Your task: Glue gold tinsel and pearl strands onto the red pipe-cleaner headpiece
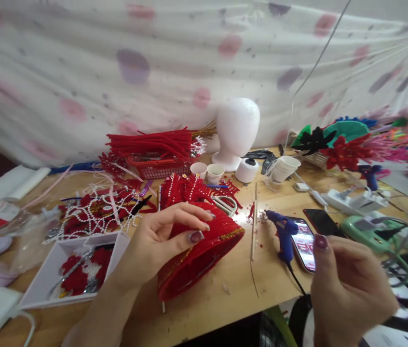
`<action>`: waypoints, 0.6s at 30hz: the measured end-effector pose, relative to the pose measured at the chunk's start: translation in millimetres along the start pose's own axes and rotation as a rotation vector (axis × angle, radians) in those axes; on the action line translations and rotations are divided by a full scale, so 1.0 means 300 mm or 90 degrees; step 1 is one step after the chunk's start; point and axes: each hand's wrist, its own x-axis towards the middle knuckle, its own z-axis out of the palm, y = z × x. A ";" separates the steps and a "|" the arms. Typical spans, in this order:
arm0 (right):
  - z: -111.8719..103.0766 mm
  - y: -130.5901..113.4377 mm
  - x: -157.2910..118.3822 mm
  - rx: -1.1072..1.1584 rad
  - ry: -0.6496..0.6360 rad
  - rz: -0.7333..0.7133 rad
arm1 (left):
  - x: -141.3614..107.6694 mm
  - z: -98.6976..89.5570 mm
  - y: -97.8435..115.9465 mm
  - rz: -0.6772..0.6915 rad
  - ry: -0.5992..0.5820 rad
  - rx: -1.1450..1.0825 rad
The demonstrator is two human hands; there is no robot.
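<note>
A red fuzzy headpiece (207, 250) with a gold glitter trim and pearl strands on top lies tilted on the table, its hollow opening toward me. My left hand (164, 236) is over its near left side, thumb and fingers stretched and slightly apart; any contact with the trim is hard to judge. At the lower right, my right hand (348, 284) is raised with thumb pressed to curled fingers; whatever it may pinch is hidden. Between that hand and the headpiece, a blue glue gun (284, 233) stands beside a lit phone (303, 243).
A white foam head (238, 127) stands at the back beside a red basket (160, 167) of red stems. A white box (45, 284) with red pieces and tangled pearl strands (99, 212) are at left. Scissors (225, 205), thin sticks (254, 226) and a power strip (352, 200) lie about.
</note>
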 end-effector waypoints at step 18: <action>-0.039 0.266 0.042 -0.121 -0.245 0.158 | 0.031 0.056 0.019 -0.028 -0.066 -0.004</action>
